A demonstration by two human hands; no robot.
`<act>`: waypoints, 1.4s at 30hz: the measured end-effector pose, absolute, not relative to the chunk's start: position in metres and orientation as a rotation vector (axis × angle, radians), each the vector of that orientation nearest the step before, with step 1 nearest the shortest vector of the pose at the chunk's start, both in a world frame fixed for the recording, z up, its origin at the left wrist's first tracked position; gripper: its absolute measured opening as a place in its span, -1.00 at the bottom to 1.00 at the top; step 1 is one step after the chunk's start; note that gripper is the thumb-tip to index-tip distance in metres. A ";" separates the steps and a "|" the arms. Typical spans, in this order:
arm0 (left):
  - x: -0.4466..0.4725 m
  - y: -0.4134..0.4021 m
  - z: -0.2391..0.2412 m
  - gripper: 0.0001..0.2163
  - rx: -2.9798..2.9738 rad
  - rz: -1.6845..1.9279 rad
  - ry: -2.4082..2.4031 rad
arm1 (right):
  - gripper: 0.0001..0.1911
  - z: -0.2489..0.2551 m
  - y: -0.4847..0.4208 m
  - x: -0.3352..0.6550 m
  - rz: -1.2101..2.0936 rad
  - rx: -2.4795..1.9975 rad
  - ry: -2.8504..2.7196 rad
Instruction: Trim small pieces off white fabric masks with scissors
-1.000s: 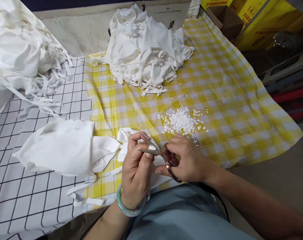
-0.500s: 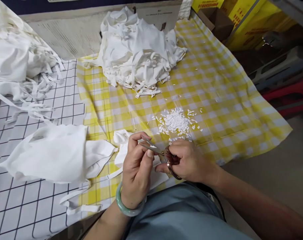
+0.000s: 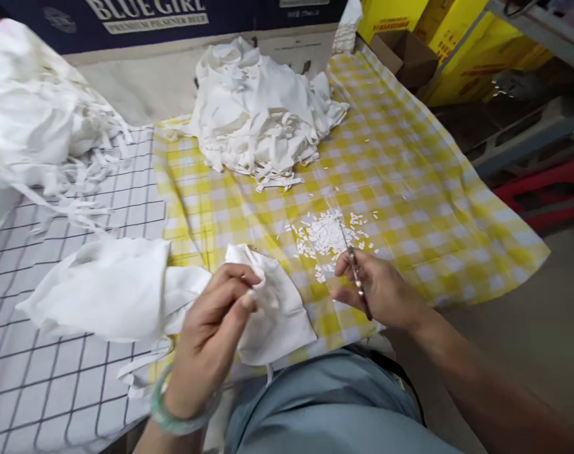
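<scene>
A pale green bangle point(image 3: 180, 416) is worn on the left wrist, well behind the fingers point(image 3: 230, 296) of the left hand point(image 3: 211, 334). No sleeves are seen; both forearms are bare. The right hand point(image 3: 386, 290) is without rings or a band. Grey-blue cloth point(image 3: 325, 403) is worn over the lap, and a black strap point(image 3: 400, 384) is seen at its edge.

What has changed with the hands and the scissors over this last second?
The hands have parted. The right hand drew the scissors off to the right, blades now pointing at the white snippets. The left hand moved left, still pinching the white cloth piece. The cloth heap stayed put.
</scene>
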State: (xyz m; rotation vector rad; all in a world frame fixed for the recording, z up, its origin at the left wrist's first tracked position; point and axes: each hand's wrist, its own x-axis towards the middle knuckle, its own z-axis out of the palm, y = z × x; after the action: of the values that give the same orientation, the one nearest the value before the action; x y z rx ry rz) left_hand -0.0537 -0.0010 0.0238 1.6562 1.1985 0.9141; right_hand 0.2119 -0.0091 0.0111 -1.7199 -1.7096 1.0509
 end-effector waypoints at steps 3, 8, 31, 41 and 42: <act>-0.096 -0.024 0.022 -0.85 1.937 0.774 1.559 | -0.52 0.015 0.000 0.193 1.114 -1.557 -1.781; -0.094 -0.053 -0.019 -0.35 2.210 0.578 1.646 | -0.69 0.000 0.022 0.128 1.077 -1.420 -2.083; -0.015 0.104 0.041 -0.55 1.768 1.242 1.291 | -0.76 0.039 0.125 0.136 1.200 -1.252 -1.560; -0.077 -0.020 0.001 -0.80 2.073 1.139 1.630 | -0.87 -0.006 0.037 0.106 0.864 -1.502 -2.098; -0.097 -0.027 0.001 -0.76 2.081 1.148 1.834 | -0.81 -0.006 0.040 0.106 0.920 -1.496 -2.023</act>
State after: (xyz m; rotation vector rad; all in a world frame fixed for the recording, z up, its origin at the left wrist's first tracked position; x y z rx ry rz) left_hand -0.0965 -0.0272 0.0013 2.0807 1.8343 1.1482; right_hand 0.1060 0.0400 -0.0059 -1.4958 -2.0229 0.9200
